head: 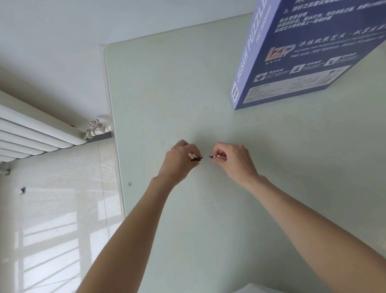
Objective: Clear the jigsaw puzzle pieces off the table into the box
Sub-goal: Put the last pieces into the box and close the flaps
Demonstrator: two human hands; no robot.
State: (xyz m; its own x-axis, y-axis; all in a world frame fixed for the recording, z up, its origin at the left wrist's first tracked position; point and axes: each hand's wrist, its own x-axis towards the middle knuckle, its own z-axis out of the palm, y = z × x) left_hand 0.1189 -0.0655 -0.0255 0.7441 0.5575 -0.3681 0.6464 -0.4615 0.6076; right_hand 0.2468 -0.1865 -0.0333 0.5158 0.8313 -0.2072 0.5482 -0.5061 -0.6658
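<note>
At the far left we see a white radiator [11, 132] along the wall, with its valve [95, 127] just beside the table's edge, and below it a pale tiled floor [49, 228] with window light across it; a small dark speck [22, 190] lies on the tiles, too small for us to tell what it is

The table [203, 82] is pale green and smooth and fills the middle of our view. Over its centre our two bare forearms reach forward and the hands meet close together, just apart

Our left hand [177, 163] has its fingers [192, 155] curled, pinching small dark puzzle pieces [195, 159] between thumb and fingertips. Just to the right, our right hand [232, 159] pinches more pieces [215, 156] the same way, its fingers curled narrow around them. The two clusters nearly touch in the gap between the hands, held slightly above or at the table surface; we cannot tell which. How many pieces each hand holds we cannot tell either

Further right and toward the far side, the blue box [319, 29] sits at the upper right corner, well apart from the hands, showing a printed face with "JIGSAW PUZZLE" along its side. Its opening is hidden from us
</note>
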